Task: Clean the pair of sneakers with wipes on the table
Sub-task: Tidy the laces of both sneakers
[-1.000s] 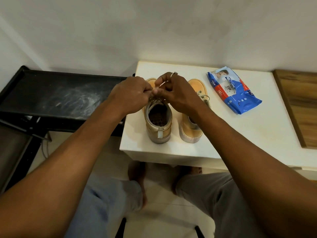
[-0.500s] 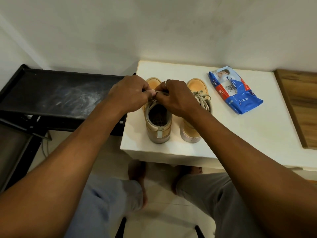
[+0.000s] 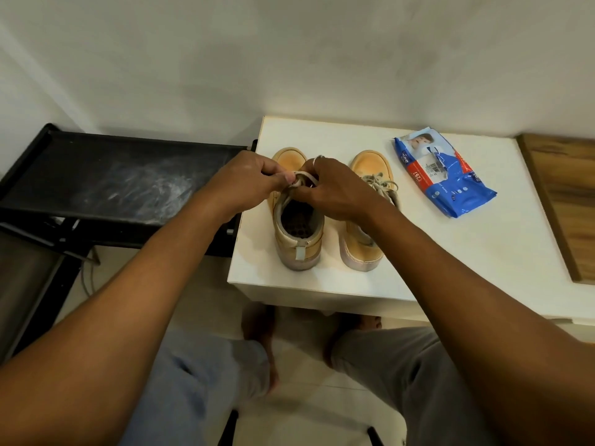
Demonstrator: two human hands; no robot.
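Sneakers (image 3: 325, 214) stand on the worktop (image 3: 483, 252), left hand (image 3: 244, 178) and right hand (image 3: 335, 188) both pinching the left one's laces (image 3: 301, 180).

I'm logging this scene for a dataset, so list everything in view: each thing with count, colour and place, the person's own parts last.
sneakers: 2, tan with pale soles, side by side at the white table's near left, toes to the wall; laces of the left one are in both hands
wipes pack: 1, blue, red and white, flat on the table to the right of the sneakers
white table: 1, white, against the wall
black rack: 1, black with dusty smears, left of the table
wooden panel: 1, brown, at the table's right edge
ring: 1, silvery, on a right-hand finger
left hand: pinching the laces
right hand: pinching the laces
legs and bare feet: 2, grey trousers, on the floor below the table
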